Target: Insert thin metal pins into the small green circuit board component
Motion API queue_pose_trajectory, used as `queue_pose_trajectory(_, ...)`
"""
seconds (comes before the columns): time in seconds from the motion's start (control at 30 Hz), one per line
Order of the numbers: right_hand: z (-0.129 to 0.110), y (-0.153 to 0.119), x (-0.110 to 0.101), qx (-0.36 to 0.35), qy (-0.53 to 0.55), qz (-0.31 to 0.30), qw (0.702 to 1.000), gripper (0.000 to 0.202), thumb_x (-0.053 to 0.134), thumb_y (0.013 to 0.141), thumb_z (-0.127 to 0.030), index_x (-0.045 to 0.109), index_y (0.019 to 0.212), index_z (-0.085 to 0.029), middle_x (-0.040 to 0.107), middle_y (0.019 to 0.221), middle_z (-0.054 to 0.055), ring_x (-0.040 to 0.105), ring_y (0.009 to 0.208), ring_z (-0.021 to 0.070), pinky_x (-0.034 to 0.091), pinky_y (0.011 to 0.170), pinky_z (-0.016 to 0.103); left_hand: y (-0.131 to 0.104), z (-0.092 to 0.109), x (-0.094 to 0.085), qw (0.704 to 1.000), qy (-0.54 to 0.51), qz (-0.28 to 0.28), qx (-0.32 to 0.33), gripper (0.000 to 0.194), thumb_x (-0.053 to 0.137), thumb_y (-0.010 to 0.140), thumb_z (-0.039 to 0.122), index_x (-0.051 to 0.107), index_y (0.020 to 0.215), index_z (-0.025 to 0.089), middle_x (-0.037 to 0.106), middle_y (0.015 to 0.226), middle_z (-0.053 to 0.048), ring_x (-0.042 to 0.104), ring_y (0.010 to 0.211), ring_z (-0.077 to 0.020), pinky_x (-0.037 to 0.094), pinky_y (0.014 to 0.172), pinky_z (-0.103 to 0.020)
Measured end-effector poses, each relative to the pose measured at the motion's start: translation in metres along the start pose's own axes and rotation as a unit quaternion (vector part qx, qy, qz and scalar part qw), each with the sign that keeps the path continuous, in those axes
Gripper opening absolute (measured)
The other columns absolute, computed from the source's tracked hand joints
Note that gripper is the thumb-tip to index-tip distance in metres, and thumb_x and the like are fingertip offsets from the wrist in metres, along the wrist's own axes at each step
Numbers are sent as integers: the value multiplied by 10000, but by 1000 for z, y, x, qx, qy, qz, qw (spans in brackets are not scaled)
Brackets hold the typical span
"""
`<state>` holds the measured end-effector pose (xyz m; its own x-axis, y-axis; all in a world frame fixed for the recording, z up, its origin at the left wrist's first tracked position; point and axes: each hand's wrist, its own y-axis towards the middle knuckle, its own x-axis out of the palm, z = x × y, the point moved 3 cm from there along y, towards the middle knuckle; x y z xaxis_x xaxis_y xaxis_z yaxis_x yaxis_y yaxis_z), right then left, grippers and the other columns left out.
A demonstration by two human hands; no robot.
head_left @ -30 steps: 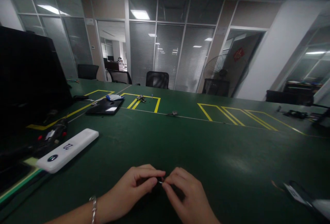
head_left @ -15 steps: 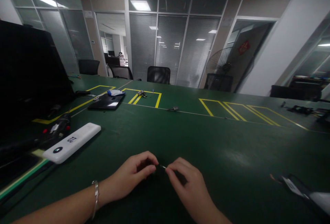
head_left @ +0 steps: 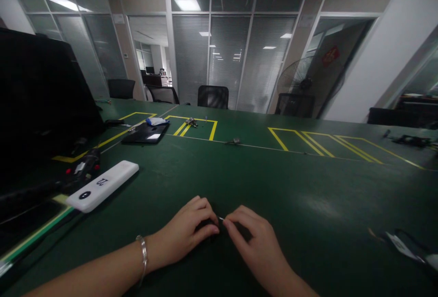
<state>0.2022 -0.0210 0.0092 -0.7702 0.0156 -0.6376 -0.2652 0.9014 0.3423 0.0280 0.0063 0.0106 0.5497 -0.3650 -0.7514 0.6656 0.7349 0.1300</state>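
Note:
Above the green table (head_left: pixel 178 169), my right hand (head_left: pixel 256 240) pinches a thin, light-coloured sliver of something (head_left: pixel 221 218) between thumb and fingertips. It is too small to name. My left hand (head_left: pixel 188 228), with a silver bracelet (head_left: pixel 143 256) at the wrist, has its fingers curled and thumb close to them at the left end of that piece. Whatever sits between the left fingertips is hidden. The two hands are nearly touching at the tips.
Left of my hands lies a white power bank (head_left: pixel 106 185) marked 22, beside dark gear with red knobs (head_left: pixel 82 169). A black monitor (head_left: pixel 41 96) stands at far left. Farther off are a black tablet (head_left: pixel 145 133), small metal parts (head_left: pixel 191 122) and yellow tape outlines; a cable (head_left: pixel 397 244) lies right.
My left hand has moved slightly right, closer to the right fingertips, so less of the thin piece shows between them. The whole view has shifted a little.

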Motion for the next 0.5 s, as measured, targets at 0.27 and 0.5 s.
queue_pose_trajectory(0.27,0,1,0,4,0,-14,1000,200,508,918,-243,670,805,-207,627,775,16,604,736,166,427,655,268,-1,-3,-2,999,-23,26,-6,128,552,925,249,624,1026,217,578,1023,-40,515,969,-207,418,835,-324)
queue_pose_trajectory(0.5,-2,0,-1,26,-69,-59,996,101,601,837,-222,660,918,-236,633,848,19,599,785,193,426,666,280,-7,-8,-18,1000,-26,-4,2,482,741,721,491,597,1087,212,554,966,-41,523,875,-218,434,735,-311)
